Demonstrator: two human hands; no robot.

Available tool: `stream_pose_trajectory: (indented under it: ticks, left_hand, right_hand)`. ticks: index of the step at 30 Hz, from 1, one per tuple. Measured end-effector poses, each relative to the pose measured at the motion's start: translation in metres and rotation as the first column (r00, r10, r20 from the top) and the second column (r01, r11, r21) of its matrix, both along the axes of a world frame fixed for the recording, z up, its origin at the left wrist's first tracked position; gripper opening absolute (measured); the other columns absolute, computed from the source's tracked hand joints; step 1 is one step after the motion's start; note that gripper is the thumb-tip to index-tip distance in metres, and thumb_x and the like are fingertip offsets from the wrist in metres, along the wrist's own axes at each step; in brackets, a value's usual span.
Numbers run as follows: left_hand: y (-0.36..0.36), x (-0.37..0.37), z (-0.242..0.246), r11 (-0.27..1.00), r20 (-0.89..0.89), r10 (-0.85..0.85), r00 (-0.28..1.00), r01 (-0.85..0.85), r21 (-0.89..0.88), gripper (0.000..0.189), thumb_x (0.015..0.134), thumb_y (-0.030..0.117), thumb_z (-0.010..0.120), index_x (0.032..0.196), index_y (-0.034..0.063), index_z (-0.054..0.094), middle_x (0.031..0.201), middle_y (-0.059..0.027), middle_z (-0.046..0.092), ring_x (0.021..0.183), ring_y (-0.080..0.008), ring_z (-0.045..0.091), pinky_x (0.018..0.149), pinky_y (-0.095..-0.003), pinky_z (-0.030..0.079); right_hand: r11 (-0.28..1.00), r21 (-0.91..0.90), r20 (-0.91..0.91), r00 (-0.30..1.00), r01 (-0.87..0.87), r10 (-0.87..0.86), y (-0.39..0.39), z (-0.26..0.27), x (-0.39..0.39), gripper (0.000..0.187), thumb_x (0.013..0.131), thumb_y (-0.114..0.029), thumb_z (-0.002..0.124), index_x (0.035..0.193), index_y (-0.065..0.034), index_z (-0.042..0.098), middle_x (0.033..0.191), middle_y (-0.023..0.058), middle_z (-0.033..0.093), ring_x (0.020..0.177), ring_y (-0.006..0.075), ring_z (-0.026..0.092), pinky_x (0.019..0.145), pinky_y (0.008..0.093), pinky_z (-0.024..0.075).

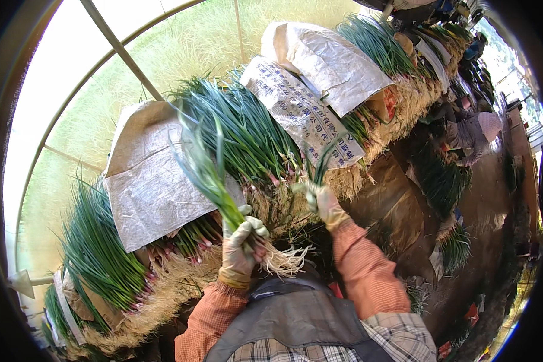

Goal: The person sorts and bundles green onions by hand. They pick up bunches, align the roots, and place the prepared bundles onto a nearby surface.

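My left hand (244, 240), in a pale work glove, is closed around a bunch of green onions (226, 201). The leaves point up and left, and the pale roots hang out to the right of the fist. My right hand (319, 199), gloved too and a little blurred, has its fingers around a few dark green stalks (321, 169) at the edge of the pile. Just beyond both hands lies a long heap of green onions (244, 131), with reddish bulbs and dry roots toward me. A whitish woven sack (163, 176) covers part of it on the left.
A printed woven sack (303, 113) and a plain one (330, 63) cover the heap farther right. More onions (104, 253) lie at left beside a translucent sheet wall. At right, another person (473, 131) bends near onion bunches (441, 176) on the ground.
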State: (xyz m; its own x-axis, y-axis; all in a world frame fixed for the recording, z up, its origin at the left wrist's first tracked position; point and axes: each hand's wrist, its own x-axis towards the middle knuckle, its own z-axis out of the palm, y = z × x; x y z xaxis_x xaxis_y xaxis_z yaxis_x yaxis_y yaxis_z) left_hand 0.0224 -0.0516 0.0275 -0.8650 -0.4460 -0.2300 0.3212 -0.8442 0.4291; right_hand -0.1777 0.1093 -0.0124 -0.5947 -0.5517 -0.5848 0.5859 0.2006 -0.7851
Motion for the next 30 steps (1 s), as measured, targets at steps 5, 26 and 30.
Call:
stream_pose_trajectory:
  ticks: [5, 26, 30]
  left_hand:
    - [-0.040, -0.012, 0.013, 0.998, 0.049, 0.055, 0.997, -0.056, 0.024, 0.041, 0.091, 0.002, 0.062, 0.130, 0.0022, 0.051, 0.104, -0.0161, 0.067, 0.075, -0.0186, 0.068, 0.063, -0.0296, 0.056]
    - [-0.012, -0.005, -0.031, 0.961, 0.291, -0.265, 0.919, 0.277, 0.000, 0.025, 0.081, 0.010, 0.068, 0.100, -0.0054, 0.062, 0.082, -0.0132, 0.069, 0.053, -0.0144, 0.062, 0.047, -0.0244, 0.052]
    - [-0.012, 0.011, -0.043, 0.976, 0.315, -0.175, 0.933, 0.206, -0.068, 0.026, 0.081, 0.008, 0.069, 0.103, -0.0069, 0.063, 0.085, -0.0145, 0.070, 0.057, -0.0159, 0.065, 0.047, -0.0254, 0.053]
  right_hand:
    - [-0.143, 0.786, 0.089, -0.119, -0.601, 0.989, 0.017, 0.011, 0.016, 0.036, 0.090, -0.031, 0.063, 0.111, -0.0027, 0.066, 0.093, 0.0104, 0.071, 0.065, 0.0197, 0.065, 0.069, 0.0351, 0.0567]
    - [0.895, -0.280, 0.085, 0.920, -0.347, 0.383, -0.089, -0.018, 0.035, 0.043, 0.090, -0.039, 0.071, 0.112, -0.0022, 0.066, 0.092, 0.0071, 0.072, 0.072, 0.0118, 0.064, 0.069, 0.0220, 0.0497]
    - [0.904, -0.410, 0.370, 0.928, 0.119, 0.045, -0.096, -0.033, 0.071, 0.016, 0.093, -0.012, 0.067, 0.105, -0.0010, 0.067, 0.093, 0.0065, 0.070, 0.075, 0.0148, 0.064, 0.070, 0.0262, 0.0543]
